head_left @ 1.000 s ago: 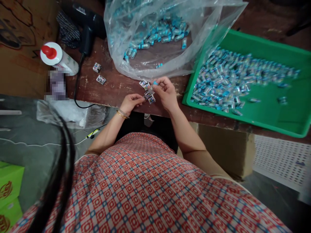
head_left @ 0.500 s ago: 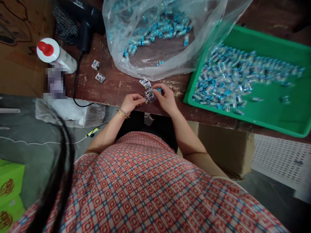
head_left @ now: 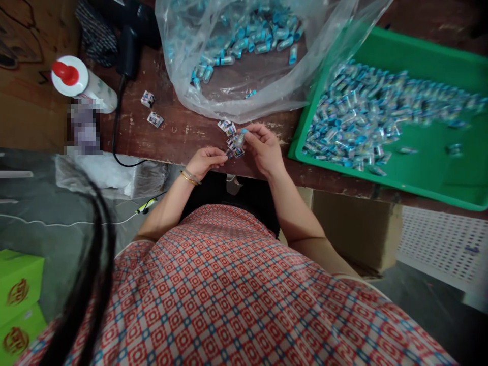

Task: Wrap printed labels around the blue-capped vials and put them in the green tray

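My right hand (head_left: 267,148) pinches a small clear vial with a blue cap (head_left: 241,138) between thumb and fingers, just over the front part of the table. My left hand (head_left: 207,160) is closed at the fingertips on a small printed label (head_left: 229,153), whose exact shape is hard to make out. Under and beside the fingertips lie small stacks of printed labels (head_left: 226,127). Beyond them, an open clear plastic bag (head_left: 244,109) holds many blue-capped vials (head_left: 263,47). To the right, a green tray (head_left: 430,178) contains a heap of vials with labels around them (head_left: 354,117).
Two more label stacks (head_left: 155,119) lie left on the brown table (head_left: 179,137). Near them are a white bottle with a red top (head_left: 95,91) and a black heat gun (head_left: 129,51) with its cord. A cardboard box (head_left: 351,229) stands below the table edge.
My right hand has lifted and turned slightly, so the clear vial now shows at its fingertips. The left hand has shifted slightly left, away from it. The whole view has moved a little.
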The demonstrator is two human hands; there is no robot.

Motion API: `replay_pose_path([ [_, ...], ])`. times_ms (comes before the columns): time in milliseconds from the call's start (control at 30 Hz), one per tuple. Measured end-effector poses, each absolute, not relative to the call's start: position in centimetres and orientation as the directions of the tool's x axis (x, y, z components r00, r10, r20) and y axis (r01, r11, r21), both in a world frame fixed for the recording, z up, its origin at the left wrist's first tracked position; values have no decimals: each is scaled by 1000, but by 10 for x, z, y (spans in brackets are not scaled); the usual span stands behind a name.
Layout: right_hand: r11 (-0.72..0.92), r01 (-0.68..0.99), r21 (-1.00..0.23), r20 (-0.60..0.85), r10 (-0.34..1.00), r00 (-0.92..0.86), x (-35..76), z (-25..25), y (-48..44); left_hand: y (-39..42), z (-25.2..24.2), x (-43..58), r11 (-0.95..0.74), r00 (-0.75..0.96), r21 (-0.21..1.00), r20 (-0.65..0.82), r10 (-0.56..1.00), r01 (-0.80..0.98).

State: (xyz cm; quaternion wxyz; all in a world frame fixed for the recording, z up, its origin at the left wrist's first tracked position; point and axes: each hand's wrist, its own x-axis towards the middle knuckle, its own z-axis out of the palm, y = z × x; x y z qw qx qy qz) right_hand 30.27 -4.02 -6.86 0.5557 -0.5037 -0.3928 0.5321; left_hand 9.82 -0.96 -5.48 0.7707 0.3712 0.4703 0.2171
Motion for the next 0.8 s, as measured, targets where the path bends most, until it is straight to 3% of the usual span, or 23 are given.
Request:
replay_pose_path([
  [133,-99,-228,-969,-123,988,93,298,-67,-44,-9,-56,96,637,477,771,-560,677,0],
  [333,2,-61,-998,-4,994,111,294,-58,-52,-10,-61,95,616,510,787,-542,667,30],
  [500,-59,-98,-993,-67,995,78,295,-60,-53,-13,-65,95,605,519,796,-528,672,26],
  [667,-46,-17,-999,-48,991,126,291,-67,-55,-18,-68,99,552,508,834,-480,715,10],
  [800,-60,32,-998,-56,993,107,286,-69,-64,-23,-70,103,606,566,794,-479,671,-47],
])
